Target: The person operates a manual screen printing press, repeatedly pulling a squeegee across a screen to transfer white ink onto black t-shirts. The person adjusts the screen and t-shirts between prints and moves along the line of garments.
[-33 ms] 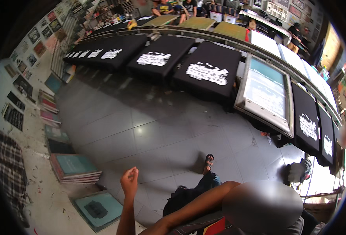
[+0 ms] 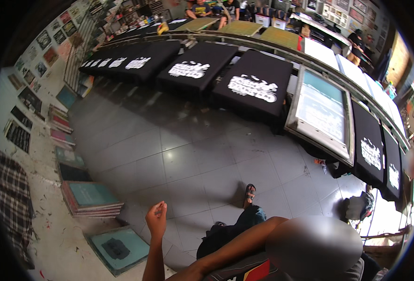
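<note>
My left hand (image 2: 156,218) is raised at the lower left, over the floor. Its fingers are loosely curled with the tips together, and nothing shows in them. The right forearm (image 2: 232,247) crosses low in front of my body toward the left. Its hand lies out of view, past the lower edge. Nearest the left hand is a teal screen frame (image 2: 134,248) with a dark patch, below and left of it. A stack of screen frames (image 2: 92,193) leans by the wall. Neither hand touches any of these.
Across the grey tiled floor (image 2: 188,159), a long rack bears black shirts (image 2: 256,82) with white prints. A screen frame (image 2: 324,112) lies over one. Several people sit at the back. A checked cloth (image 2: 10,192) hangs at far left; a dark bundle (image 2: 357,206) is at right.
The view has shifted slightly, so the rack and shirts appear a little farther right and lower. My left hand keeps almost the same pose.
</note>
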Demonstrator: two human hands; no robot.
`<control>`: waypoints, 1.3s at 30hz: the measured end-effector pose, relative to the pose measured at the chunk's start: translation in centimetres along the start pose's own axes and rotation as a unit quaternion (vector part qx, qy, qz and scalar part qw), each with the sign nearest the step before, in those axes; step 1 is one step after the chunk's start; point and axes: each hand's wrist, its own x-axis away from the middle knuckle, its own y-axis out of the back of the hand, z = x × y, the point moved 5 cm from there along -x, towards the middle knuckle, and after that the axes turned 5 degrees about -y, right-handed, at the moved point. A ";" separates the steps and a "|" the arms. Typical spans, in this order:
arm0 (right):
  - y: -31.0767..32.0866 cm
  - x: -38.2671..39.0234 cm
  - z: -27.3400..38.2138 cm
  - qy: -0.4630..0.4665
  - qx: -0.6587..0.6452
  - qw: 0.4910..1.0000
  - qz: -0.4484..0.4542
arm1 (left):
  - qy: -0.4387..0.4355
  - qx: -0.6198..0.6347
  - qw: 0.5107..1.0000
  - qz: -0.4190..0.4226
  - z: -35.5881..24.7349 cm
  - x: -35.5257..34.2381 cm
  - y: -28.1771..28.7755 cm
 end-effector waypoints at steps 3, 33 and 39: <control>-0.4 -2.8 -1.7 -0.015 -0.021 1.000 0.006 | 0.023 0.048 0.996 -0.073 3.1 2.1 2.9; 30.3 -8.9 8.1 -0.012 0.029 0.989 0.143 | 0.358 0.002 0.928 -0.103 38.3 -7.8 0.3; 37.8 -8.5 12.7 -0.024 0.026 0.975 0.220 | 0.182 -0.327 0.869 0.323 40.7 -1.6 -3.3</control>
